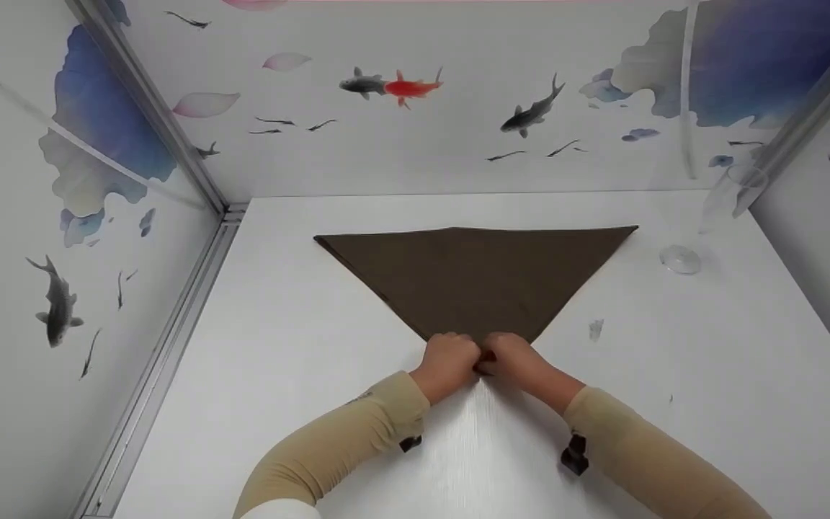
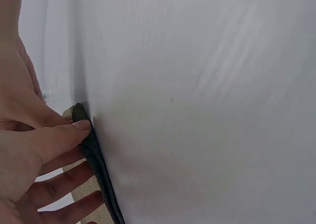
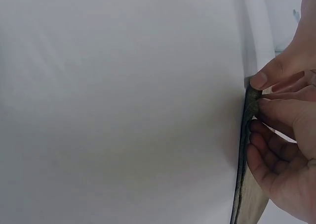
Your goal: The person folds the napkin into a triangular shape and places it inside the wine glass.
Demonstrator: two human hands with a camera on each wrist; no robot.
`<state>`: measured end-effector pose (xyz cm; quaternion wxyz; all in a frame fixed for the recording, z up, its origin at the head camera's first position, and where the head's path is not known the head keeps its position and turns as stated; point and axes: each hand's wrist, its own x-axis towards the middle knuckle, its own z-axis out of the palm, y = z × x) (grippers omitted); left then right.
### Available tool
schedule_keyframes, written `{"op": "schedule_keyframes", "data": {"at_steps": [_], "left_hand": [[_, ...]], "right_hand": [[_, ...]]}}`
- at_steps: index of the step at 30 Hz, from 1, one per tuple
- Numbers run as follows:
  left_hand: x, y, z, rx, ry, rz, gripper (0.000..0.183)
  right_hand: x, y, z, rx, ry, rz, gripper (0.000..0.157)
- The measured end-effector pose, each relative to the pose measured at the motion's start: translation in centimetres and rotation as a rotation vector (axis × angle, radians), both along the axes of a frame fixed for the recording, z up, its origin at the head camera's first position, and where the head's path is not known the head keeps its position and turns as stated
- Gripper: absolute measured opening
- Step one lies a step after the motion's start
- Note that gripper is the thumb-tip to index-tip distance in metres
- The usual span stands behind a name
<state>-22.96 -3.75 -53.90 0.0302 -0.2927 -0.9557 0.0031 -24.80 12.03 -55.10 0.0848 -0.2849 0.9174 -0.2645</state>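
Note:
A dark brown cloth napkin (image 1: 465, 281), folded into a triangle, lies on the white table with its long edge at the far side and its point toward me. At that near point my left hand (image 1: 448, 366) pinches the cloth. Right beside it, my right hand (image 1: 519, 360) pinches the same corner. The left wrist view shows the left thumb (image 2: 74, 133) on top of the napkin's edge (image 2: 101, 169), other fingers beneath. From the right wrist, the napkin's edge (image 3: 242, 159) looks slightly rolled or thickened between the fingertips of both hands.
A clear stemmed glass, its round foot (image 1: 680, 259) on the table, stands at the back right. Printed walls enclose the white table (image 1: 278, 317) at the back and sides. A metal rail (image 1: 163, 346) runs along the left. A small grey mark (image 1: 596, 330) is right of the napkin.

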Motion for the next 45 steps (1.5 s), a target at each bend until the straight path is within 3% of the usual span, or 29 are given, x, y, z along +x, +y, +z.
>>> {"op": "schedule_keyframes", "data": {"at_steps": [4, 10, 15, 22, 35, 40, 45], "left_hand": [[-0.1, 0.2, 0.1, 0.014, -0.018, -0.001, 0.021], [-0.2, 0.1, 0.4, 0.026, -0.043, -0.019, 0.021], [0.0, -0.2, 0.7, 0.028, -0.115, -0.031, 0.020], [0.2, -0.6, 0.6, 0.038, -0.133, -0.070, 0.020], [0.2, -1.0, 0.3, 0.103, -0.173, -0.044, 0.019], [0.3, -1.0, 0.3, 0.139, -0.161, -0.057, 0.014], [0.4, -0.9, 0.2, 0.139, -0.081, -0.071, 0.020]], "right_hand": [[0.2, 0.2, 0.1, -0.008, -0.010, -0.028, 0.008], [0.4, 0.9, 0.3, 0.004, 0.029, 0.062, 0.004], [0.9, 1.2, 0.1, -0.005, 0.033, 0.112, 0.013], [1.4, 1.1, -0.2, -0.043, 0.086, 0.089, 0.013], [1.3, 0.8, -0.4, -0.062, 0.082, 0.146, 0.013], [1.2, 0.8, -0.4, -0.078, 0.044, 0.124, 0.011], [0.9, 0.6, -0.1, -0.075, 0.003, 0.117, 0.007]]}}
